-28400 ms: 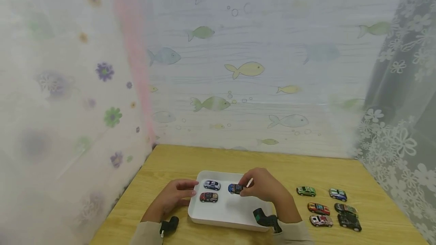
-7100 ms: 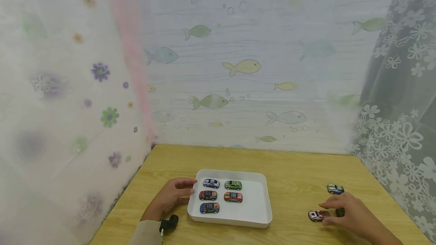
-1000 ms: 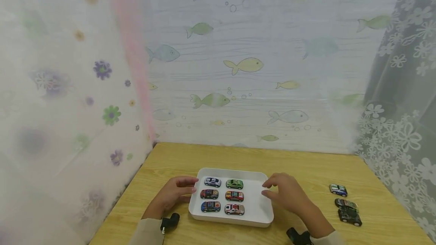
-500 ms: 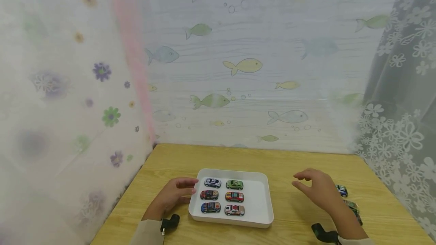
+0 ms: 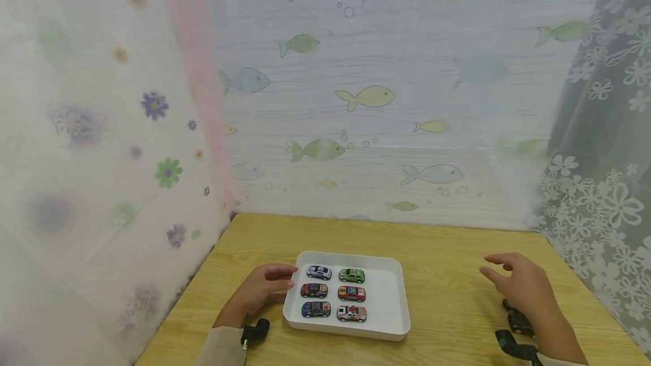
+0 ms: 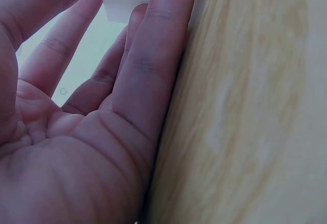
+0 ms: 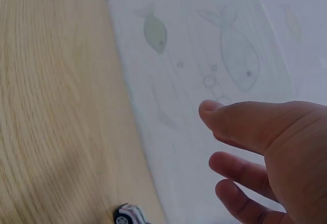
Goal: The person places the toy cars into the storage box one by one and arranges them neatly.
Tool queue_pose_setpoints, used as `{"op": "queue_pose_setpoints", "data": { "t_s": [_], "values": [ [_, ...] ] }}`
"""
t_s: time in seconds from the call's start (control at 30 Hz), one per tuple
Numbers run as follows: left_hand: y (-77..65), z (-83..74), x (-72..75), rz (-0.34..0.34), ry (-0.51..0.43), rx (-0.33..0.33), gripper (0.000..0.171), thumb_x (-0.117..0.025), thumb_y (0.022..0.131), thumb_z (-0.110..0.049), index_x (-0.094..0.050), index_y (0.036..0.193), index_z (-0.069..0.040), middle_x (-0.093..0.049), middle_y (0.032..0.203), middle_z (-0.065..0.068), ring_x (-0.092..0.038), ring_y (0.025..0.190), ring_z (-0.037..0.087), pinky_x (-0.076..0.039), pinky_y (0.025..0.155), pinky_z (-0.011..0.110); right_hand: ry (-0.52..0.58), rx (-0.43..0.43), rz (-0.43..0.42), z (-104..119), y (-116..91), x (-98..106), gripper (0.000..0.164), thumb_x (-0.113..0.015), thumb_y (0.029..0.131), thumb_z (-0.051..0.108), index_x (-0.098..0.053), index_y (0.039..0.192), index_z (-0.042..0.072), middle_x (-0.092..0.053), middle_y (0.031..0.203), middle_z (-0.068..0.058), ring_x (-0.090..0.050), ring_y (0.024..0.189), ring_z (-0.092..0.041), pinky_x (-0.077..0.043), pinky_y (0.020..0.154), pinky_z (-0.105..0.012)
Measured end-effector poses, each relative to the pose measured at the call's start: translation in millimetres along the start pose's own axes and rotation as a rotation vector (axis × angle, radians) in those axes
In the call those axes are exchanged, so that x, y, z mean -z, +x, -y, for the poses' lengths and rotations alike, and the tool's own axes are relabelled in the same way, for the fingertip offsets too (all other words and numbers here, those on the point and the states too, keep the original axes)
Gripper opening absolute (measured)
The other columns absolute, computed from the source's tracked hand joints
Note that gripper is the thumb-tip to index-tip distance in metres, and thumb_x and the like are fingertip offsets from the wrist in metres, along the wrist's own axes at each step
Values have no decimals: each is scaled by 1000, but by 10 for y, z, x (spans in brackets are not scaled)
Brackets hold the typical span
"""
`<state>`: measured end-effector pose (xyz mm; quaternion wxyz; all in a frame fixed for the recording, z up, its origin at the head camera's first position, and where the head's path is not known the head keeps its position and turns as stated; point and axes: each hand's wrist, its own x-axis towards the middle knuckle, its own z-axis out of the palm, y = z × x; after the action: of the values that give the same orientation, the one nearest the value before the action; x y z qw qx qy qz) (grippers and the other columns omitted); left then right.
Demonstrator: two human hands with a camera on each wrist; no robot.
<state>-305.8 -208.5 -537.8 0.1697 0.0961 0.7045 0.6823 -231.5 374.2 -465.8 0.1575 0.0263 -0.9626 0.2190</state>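
Observation:
My left hand (image 5: pixel 259 290) rests at the left edge of the white tray (image 5: pixel 389 298), fingertips touching its wall. In the left wrist view, those fingers (image 6: pixel 143 66) lie nearly straight along the tabletop. Two columns of toy cars stand in the tray, among them a green car (image 5: pixel 352 275), a blue car (image 5: pixel 316 309) and a white-and-red car (image 5: pixel 351 313). My right hand (image 5: pixel 526 284) hovers over the table's right side, thumb and fingers apart, holding nothing. Partly hidden beneath it is a black toy car (image 5: pixel 521 323). The right wrist view catches a striped toy car (image 7: pixel 130 215) at its bottom edge.
The wooden table (image 5: pixel 437 247) reaches back to a fish-print curtain (image 5: pixel 371 129). A flower-print curtain (image 5: pixel 168 174) hangs on the left and a lace one (image 5: pixel 605 208) on the right. Inside the tray, cars occupy the left and middle columns.
Since the earliest frame, the green, red-yellow and white-red cars have moved from table to tray, and the blue car was released there. Over the last second my right hand moved right from the tray.

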Motion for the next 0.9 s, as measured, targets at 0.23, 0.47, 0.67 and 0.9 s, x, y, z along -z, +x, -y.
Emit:
{"op": "queue_pose_setpoints", "data": {
  "t_s": [0.23,0.47,0.67,0.9],
  "values": [
    [4,-6,-1,3,-7,4,49,-77,94,-12,-63,139,0,-63,141,17,-69,116,26,-63,92,47,-6,-77,92,-289,3,63,61,-69,98,48,-67,133,-1,-58,136,-37,-62,112,-54,-59,69,-54],
    [4,-14,5,-6,3,10,49,-78,93,-13,-63,139,-1,-63,141,16,-69,116,26,-62,92,47,-5,-148,164,-506,-22,76,63,-69,98,45,-62,137,-4,-59,136,-35,-61,115,-55,-58,71,-53],
    [30,-11,8,-7,6,5,48,-77,94,-12,-63,138,-1,-62,141,17,-68,116,26,-63,92,47,27,-238,248,-589,-56,58,72,-71,95,49,-57,141,-5,-59,133,-38,-60,114,-54,-59,67,-48],
    [25,15,16,-4,1,7,49,-78,93,-14,-64,138,-1,-63,140,16,-68,116,25,-62,92,47,48,-265,292,-609,-51,-6,59,-76,94,32,-60,136,-7,-65,127,-35,-65,108,-51,-61,69,-47]
  ]
}}
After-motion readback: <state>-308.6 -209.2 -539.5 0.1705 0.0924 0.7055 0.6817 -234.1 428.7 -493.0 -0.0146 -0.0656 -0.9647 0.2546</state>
